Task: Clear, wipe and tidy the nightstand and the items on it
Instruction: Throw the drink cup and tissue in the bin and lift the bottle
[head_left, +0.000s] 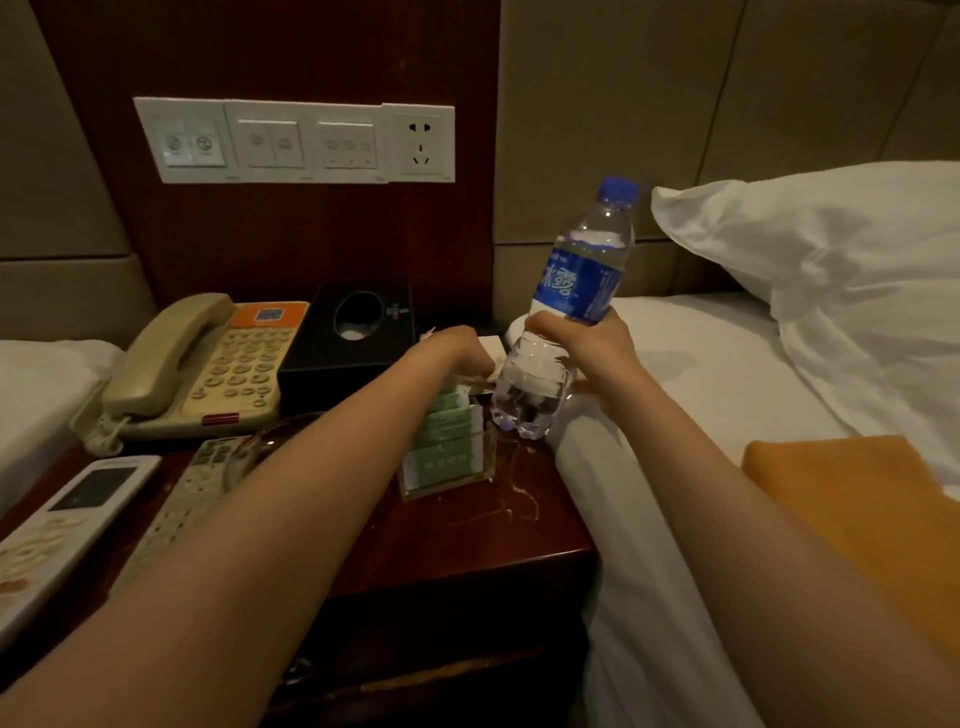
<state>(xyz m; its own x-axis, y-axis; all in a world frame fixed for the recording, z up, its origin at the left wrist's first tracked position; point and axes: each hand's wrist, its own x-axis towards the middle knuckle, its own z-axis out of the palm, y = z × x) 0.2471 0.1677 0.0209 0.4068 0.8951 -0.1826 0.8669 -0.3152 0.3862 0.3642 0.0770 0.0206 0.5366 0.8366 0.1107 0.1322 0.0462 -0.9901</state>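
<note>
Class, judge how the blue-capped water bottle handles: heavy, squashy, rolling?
The water bottle looks nearly full, so probably heavy. Its thin clear wall may dent under the right hand. Laid down, its round body likely rolls.

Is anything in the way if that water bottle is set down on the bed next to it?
Nothing visible. The right hand holds the bottle over the nightstand's edge, and the sheet beside it is bare; the pillow and orange cloth lie farther off.
</note>
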